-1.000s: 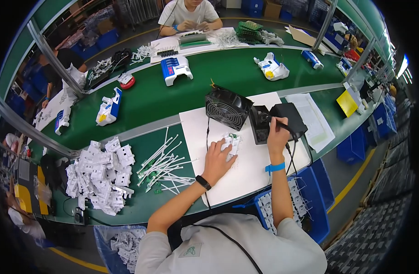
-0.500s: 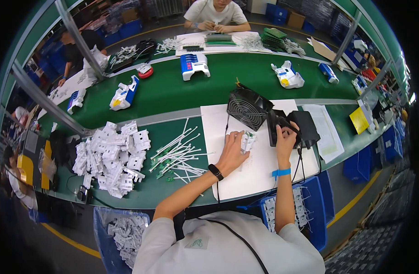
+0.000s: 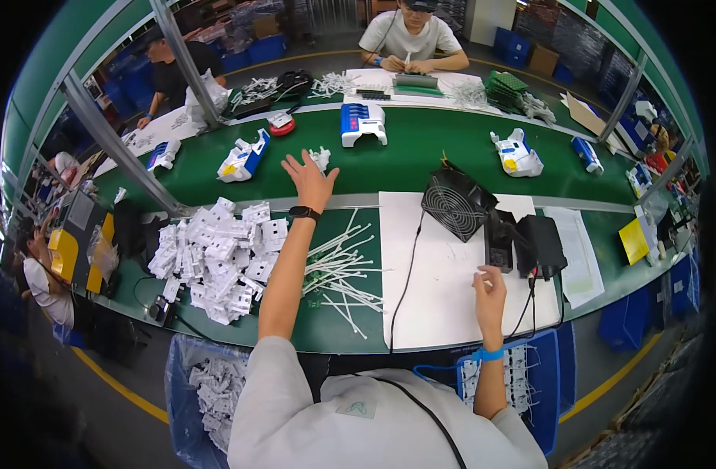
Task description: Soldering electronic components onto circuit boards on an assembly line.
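My left hand (image 3: 312,186) reaches over the green conveyor belt (image 3: 420,148) with its fingers spread. A small white plastic part (image 3: 320,159) lies just beyond its fingertips, partly hidden by them. Over the white board (image 3: 444,313) hovers my right hand (image 3: 491,291), its fingers loosely bent and apart, with nothing visible in them. Nearest to it are a black box-shaped device (image 3: 499,242) and a larger black block (image 3: 541,246) with cables. A black fan with a round grille (image 3: 456,205) stands at the board's far edge.
Left of the board lie white cable ties or leads with green ends (image 3: 346,270) and a heap of white plastic parts (image 3: 217,258). Blue-and-white housings (image 3: 363,125) sit on the belt. Blue bins (image 3: 187,391) stand below. A co-worker (image 3: 412,47) sits opposite.
My left hand has moved from the board leftward and out over the belt, and the white part is off the board. My right hand has drawn back from the black device. The view has shifted.
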The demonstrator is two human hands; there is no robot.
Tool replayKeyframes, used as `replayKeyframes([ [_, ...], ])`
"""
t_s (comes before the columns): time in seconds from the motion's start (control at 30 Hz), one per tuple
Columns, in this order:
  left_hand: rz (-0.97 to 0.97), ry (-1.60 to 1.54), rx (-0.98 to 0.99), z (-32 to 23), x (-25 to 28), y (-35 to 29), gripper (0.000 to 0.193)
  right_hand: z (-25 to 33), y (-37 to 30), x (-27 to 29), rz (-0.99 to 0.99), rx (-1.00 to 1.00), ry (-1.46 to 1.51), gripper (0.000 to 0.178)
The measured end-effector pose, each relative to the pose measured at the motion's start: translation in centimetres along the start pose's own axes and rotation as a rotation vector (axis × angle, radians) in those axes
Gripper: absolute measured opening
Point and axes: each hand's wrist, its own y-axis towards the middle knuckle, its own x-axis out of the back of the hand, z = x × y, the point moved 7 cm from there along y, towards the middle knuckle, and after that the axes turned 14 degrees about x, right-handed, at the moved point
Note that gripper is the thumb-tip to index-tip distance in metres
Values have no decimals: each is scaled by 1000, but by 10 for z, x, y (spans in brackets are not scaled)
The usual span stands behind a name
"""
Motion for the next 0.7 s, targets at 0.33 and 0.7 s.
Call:
replayKeyframes([
  [0.33, 556, 729, -83, 73, 56, -50, 83, 60, -15, -110, 503, 103, 157, 23],
  [0.7, 383, 527, -161, 77, 56, -63, 63, 107, -33, -282, 660, 838, -264, 20],
])
